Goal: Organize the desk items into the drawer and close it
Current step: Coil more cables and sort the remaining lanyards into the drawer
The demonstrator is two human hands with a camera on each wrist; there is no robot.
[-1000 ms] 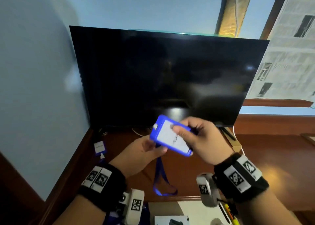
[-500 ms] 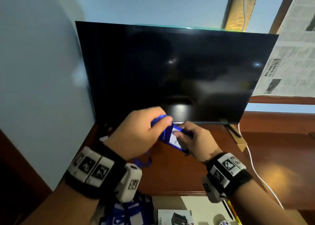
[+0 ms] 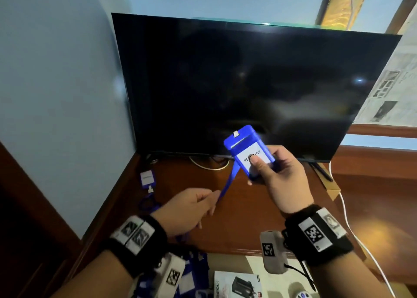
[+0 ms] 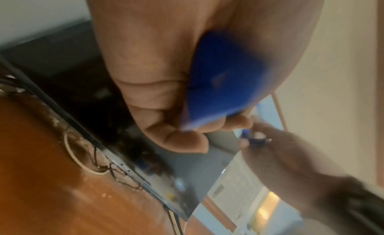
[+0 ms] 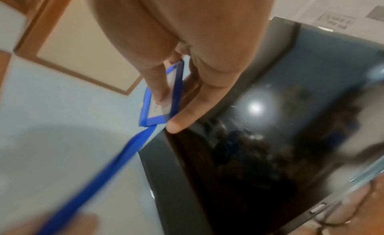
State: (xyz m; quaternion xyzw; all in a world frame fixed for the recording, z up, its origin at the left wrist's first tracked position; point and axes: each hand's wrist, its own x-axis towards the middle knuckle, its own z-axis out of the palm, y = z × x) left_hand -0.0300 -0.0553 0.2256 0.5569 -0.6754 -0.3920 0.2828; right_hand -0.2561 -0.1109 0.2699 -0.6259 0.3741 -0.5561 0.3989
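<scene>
The right hand (image 3: 283, 180) holds a blue badge holder (image 3: 249, 150) up in the air, in front of the big dark screen (image 3: 248, 87). The thumb presses on the white card on its front and the other fingers curl behind it, so the grip is tight on the holder. A blue strap (image 3: 225, 185) runs from the holder down toward seven o'clock, into the left hand (image 3: 187, 209). The left hand's fingers are curled round the strap and pull it straight. The wrist views show the same thing: the strap is pinched in the left hand (image 4: 187, 94), and the holder (image 5: 164, 97) sits between the right thumb and fingers. On the brown desk (image 3: 248, 225), at about nine o'clock from the hands, lies another small badge (image 3: 147, 178) with its own blue strap, near the wall. At six o'clock, under the wrists, the open drawer (image 3: 250, 261) shows, with a white box (image 3: 237, 284) and some blue and white things in it. I think the step now is getting the strap tidy so the badge can go in the drawer. Next, the long strap probably needs to be wound or folded up close to the holder, so it does not hang out. Then both hands would need to come down toward six o'clock and lay it in a free spot. The other badge is not put away yet, and the drawer is not shut yet.
</scene>
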